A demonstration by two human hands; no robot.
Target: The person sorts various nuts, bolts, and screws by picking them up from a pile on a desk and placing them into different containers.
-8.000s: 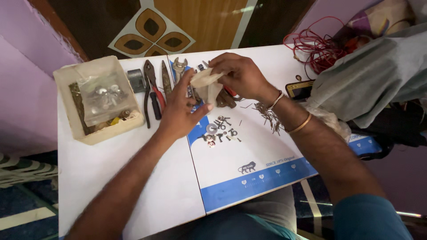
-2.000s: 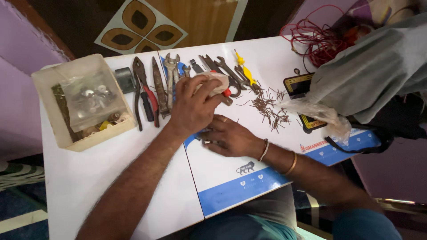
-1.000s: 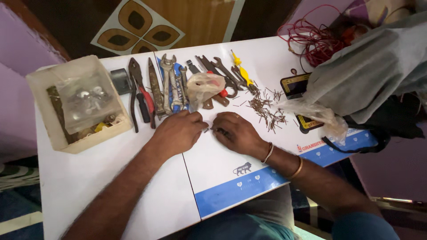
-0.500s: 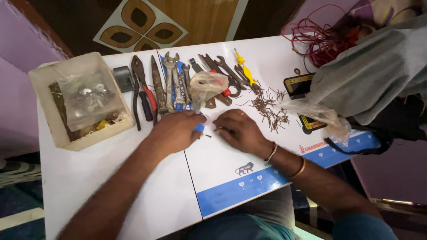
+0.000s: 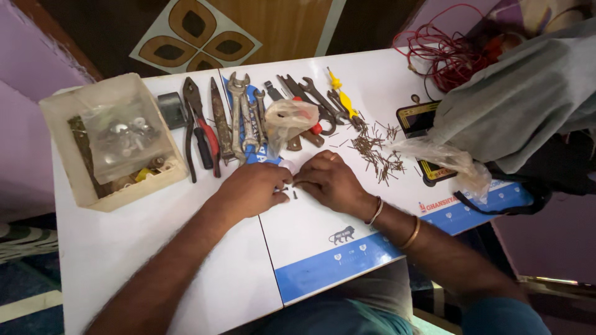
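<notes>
Head view: two hands, left hand [image 5: 251, 189] and right hand [image 5: 329, 182], beside one small screw [image 5: 294, 195]

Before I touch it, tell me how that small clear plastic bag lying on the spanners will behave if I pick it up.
The plastic bag is thin and crumpled, so it would probably flop and sag rather than hold its shape. It looks light, slumped over the spanners, so a nudge would likely slide it. Its glossy film may be slippery; whether anything is inside, I cannot tell.
</notes>
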